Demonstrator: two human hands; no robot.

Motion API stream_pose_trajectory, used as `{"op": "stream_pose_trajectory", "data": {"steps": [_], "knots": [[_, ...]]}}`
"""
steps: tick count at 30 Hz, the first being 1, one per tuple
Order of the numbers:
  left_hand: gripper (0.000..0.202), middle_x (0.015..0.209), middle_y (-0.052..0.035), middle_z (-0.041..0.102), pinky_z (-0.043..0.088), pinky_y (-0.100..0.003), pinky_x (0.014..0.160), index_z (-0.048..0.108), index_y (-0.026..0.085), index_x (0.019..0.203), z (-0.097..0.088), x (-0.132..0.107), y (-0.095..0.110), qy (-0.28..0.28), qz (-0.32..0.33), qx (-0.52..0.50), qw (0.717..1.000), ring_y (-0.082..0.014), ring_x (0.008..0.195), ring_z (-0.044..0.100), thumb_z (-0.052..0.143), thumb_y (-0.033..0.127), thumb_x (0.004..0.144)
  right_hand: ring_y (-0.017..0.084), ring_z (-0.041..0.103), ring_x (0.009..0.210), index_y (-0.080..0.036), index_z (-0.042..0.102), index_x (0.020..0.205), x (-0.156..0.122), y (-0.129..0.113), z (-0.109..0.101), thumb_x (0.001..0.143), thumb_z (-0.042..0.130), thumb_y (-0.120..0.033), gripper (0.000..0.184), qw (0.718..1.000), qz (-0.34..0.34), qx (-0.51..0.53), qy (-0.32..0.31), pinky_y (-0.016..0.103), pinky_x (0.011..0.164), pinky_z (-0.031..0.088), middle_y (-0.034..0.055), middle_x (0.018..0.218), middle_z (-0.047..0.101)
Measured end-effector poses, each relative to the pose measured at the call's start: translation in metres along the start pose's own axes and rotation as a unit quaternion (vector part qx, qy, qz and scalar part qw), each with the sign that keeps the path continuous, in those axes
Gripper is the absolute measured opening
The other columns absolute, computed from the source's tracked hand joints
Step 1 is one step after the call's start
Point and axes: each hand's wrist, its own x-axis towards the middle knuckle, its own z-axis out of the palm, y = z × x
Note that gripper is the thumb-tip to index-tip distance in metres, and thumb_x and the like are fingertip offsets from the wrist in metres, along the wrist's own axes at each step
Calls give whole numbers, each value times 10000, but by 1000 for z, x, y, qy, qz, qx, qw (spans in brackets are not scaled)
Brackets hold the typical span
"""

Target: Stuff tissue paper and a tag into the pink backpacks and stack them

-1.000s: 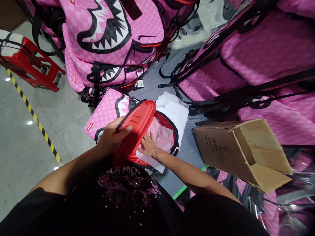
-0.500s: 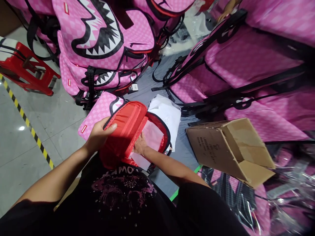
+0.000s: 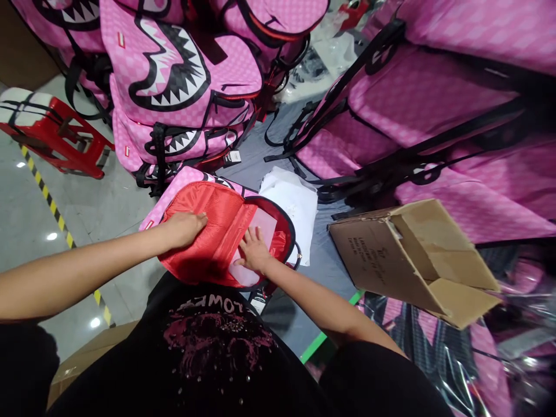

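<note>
A pink checkered backpack lies before me with its zipped mouth spread wide, showing red lining. On the inside of the folded-back flap rests my left hand, its fingers a little bent and pressing on the red fabric. My right hand is inside the main compartment, fingers spread over a pale pink sheet. Part of that sheet is hidden beneath the hand. A white tag hangs at the bag's near edge.
Stacked pink backpacks with shark mouths stand ahead. More pink bags pile up on the right. An open cardboard box sits right of me, with plastic-wrapped bags below. White plastic packaging lies beyond the backpack. A red stool is left.
My left hand has gone from gripping the flap's edge to lying on its inner lining, and the flap is opened flatter. My right hand's fingers have spread on the sheet.
</note>
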Motion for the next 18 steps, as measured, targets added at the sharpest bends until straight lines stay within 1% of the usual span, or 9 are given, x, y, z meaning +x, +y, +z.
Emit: {"op": "stream_pose_trajectory", "data": {"steps": [2,3,5,7,9,12,14,16,18], "knots": [[219,907,-217,736,484,-552,961,723,42,862,19,19,30,21,-48,17,999,-379,1002,707,505,63,863,384,419,1363,-81,603,1331,-28,21,-7,933,552,-482,568,997,57,-5,42,574,1203,132,235,1458,506],[261,907,-248,725,468,-600,948,717,16,871,31,28,47,31,-51,22,998,-412,1016,694,461,64,886,346,492,1281,-82,645,1257,-41,32,-10,973,484,-388,448,994,85,-8,62,531,1201,168,223,1362,583],[348,1097,-279,699,436,-609,997,696,6,1068,59,43,81,40,-31,25,998,-411,1144,642,386,72,924,292,574,1117,-85,695,1131,-63,53,-13,981,388,-209,363,991,115,-20,65,454,1178,233,196,1158,673],[389,1247,-246,664,406,-547,1088,654,44,1223,88,53,102,24,8,22,999,-355,1240,598,420,78,915,287,585,1080,-72,714,1090,-75,67,-12,955,359,-123,383,994,95,-43,33,423,1133,292,204,1130,678],[459,1400,-236,579,342,-498,1170,599,38,1324,111,58,107,2,33,26,999,-320,1358,510,429,63,898,312,554,1169,-43,706,1147,-76,71,-9,950,342,-108,419,996,59,-67,13,432,1081,339,232,1290,623],[538,1558,-277,370,229,-512,1232,483,-46,1420,134,65,94,-21,34,54,998,-328,1494,313,361,37,902,354,467,1305,-32,683,1230,-62,65,-5,951,330,-112,457,996,27,-82,-7,467,1052,356,223,1444,533],[562,1572,-294,324,169,-552,1243,443,-65,1444,143,71,87,-35,32,75,996,-352,1518,242,407,83,903,356,497,1276,-39,697,1218,-50,63,-6,936,343,-91,456,995,35,-83,-47,509,1097,305,225,1322,633],[643,1580,-288,304,116,-582,1247,437,-42,1459,150,77,83,-52,37,89,994,-378,1529,182,549,188,870,350,568,1175,-56,733,1157,-42,67,-10,917,379,-83,428,991,38,-85,-92,545,1136,238,221,1132,721],[810,1610,-257,250,68,-574,1254,420,6,1489,156,79,82,-68,51,93,992,-389,1538,121,701,301,788,324,609,1068,-109,769,1077,-44,78,-13,904,429,-96,382,992,0,-80,-97,544,1143,221,190,1025,748]]}}
